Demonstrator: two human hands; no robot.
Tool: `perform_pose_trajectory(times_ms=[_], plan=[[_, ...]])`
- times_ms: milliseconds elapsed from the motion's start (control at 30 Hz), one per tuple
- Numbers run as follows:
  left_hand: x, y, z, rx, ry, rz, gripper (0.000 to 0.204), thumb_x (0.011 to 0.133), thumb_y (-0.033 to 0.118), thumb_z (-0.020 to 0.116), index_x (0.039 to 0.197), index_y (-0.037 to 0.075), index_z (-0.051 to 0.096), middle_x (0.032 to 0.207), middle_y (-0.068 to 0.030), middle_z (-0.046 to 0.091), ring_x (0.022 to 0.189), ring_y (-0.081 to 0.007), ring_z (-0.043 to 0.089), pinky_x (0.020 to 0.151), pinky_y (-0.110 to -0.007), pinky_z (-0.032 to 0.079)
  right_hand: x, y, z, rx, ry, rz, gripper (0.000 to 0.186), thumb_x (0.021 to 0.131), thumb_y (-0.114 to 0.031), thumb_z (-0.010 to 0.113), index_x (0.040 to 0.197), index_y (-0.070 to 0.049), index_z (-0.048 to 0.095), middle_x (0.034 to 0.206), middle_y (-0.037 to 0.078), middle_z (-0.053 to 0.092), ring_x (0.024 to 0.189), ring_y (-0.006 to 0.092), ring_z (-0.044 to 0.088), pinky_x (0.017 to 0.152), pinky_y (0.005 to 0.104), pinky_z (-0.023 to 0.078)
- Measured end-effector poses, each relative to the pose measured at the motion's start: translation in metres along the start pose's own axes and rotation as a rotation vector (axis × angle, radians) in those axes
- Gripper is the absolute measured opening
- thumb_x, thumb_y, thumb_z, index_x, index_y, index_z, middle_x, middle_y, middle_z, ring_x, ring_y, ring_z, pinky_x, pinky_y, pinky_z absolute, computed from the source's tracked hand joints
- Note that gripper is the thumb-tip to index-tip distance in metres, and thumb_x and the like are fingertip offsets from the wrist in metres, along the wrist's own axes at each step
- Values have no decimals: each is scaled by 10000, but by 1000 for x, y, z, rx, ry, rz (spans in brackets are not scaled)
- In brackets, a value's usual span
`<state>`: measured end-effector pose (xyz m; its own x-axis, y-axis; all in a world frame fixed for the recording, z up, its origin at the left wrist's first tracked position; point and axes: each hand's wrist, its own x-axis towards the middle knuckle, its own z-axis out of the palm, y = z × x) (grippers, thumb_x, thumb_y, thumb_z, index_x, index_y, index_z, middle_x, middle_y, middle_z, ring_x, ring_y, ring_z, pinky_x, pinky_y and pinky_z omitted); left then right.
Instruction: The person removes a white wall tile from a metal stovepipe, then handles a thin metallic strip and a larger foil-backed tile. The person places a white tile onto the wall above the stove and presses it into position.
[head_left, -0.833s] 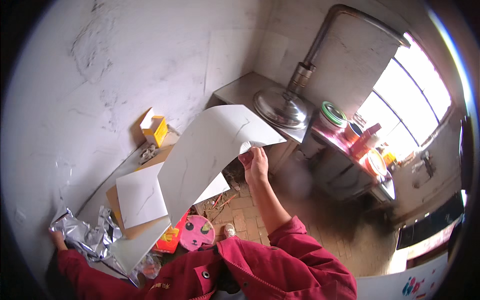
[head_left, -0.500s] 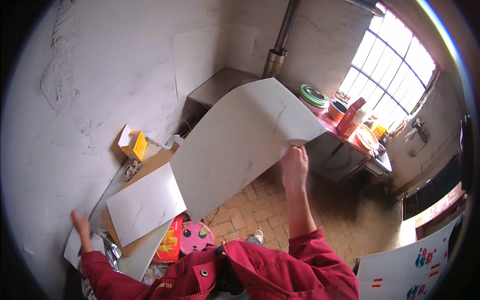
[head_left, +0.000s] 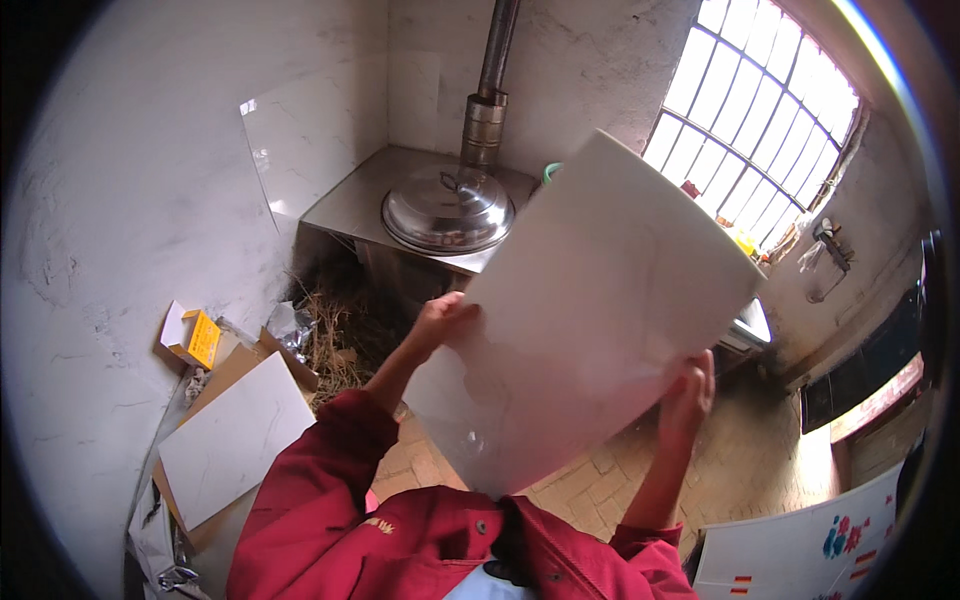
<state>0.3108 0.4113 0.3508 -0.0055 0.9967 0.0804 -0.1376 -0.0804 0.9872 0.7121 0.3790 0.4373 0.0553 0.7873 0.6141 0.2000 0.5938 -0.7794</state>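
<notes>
Gripping the white sheet [head_left: 590,310] before me, forearms [head_left: 397,374] raised

My left hand [head_left: 447,320], empty by the wall [head_left: 110,210] earlier, now clasps its left edge; my right hand [head_left: 688,388] still holds the right.

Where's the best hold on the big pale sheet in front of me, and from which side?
Best by its two long edges, I'd say, coming from left and right, where the left hand and right hand grip it. The big pale sheet looks thin and broad, slants upward and shows no handle, so opposite edges should steady it.
</notes>
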Motion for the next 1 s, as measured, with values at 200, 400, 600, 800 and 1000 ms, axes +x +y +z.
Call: perform_pose_trajectory(times_ms=[200, 400, 600, 800, 1000], plan=[[126, -12, 122, -221, -76, 32, 304, 911, 324, 680, 1023, 43, 651, 832, 21, 631, 710, -61, 582, 653, -221, 483, 61, 64, -106, 772, 139, 435, 399, 925, -79, 617, 1304, -51, 493, 1300, 72, 536, 1123, 188, 543, 921, 293, 446], [229, -28, 182, -227, -140, 37, 273, 934, 294, 656, 1016, 35, 671, 824, 28, 651, 716, -50, 589, 664, -207, 487, 71, 122, -104, 286, 173, 496, 395, 941, -129, 621, 1312, -46, 510, 1209, 23, 594, 1086, 114, 537, 885, 256, 438], [350, -42, 167, -250, -117, 146, 267, 949, 269, 638, 1059, 30, 677, 926, 14, 675, 831, -54, 597, 758, -212, 482, 180, 187, -64, 189, 136, 442, 314, 963, -79, 545, 1276, -46, 542, 1155, 14, 600, 1049, 126, 545, 911, 276, 420], [473, -37, 96, 4, 171, 393, 411, 913, 316, 641, 1207, 33, 587, 1205, -85, 602, 1112, -169, 557, 982, -340, 420, 359, 259, 13, 78, 213, 337, 350, 974, -115, 536, 1311, -27, 503, 1214, 54, 577, 1086, 155, 539, 953, 310, 418], [515, -122, -23, 150, 289, 143, 282, 896, 279, 673, 993, 16, 684, 909, -19, 676, 874, -113, 620, 778, -280, 494, 543, 306, 128, 52, 259, 203, 380, 964, -179, 580, 1300, -18, 500, 1151, 76, 600, 1054, 172, 559, 936, 314, 430]])
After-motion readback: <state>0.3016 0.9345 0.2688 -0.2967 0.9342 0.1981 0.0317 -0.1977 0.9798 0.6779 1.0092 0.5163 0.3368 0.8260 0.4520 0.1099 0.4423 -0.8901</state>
